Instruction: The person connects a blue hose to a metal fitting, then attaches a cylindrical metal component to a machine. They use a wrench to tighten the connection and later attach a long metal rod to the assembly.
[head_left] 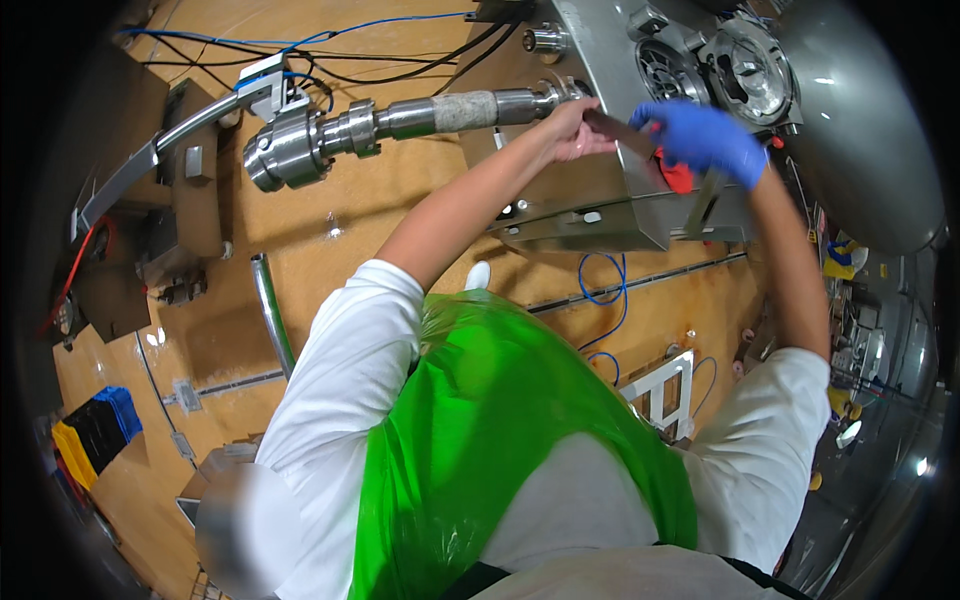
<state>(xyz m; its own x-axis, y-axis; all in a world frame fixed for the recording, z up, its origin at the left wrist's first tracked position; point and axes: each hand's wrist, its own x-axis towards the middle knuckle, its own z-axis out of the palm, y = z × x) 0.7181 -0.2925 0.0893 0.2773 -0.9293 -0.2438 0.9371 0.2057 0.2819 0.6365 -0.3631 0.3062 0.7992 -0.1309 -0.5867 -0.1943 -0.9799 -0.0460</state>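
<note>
My gloved right hand (708,142), 2 o'clock: thin blue rubber-like skin, mostly matt.
Flat strip in my grip (622,133), 1 o'clock: smooth-looking grey-brown metal, partly blurred.
Machine housing (600,50), 1 o'clock: smooth grey metal, satin.
Rounded vessel (865,130), 2 o'clock: polished dark-grey metal, glossy.
Shaft assembly (410,118), 11 o'clock: bright, glossy machined metal.
Shaft's pale band (466,111), 12 o'clock: mottled, rough-looking.
My apron (450,430), 6 o'clock: glossy green plastic film, creased.
My left sleeve (335,355), 8 o'clock: matt white cloth.
Floor (290,225), 10 o'clock: smooth ochre coating, semi-glossy.

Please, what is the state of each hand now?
Left hand: closed, holding one end of a dark flat piece.
Right hand: blurred; whether open or closed cannot be told.
</note>
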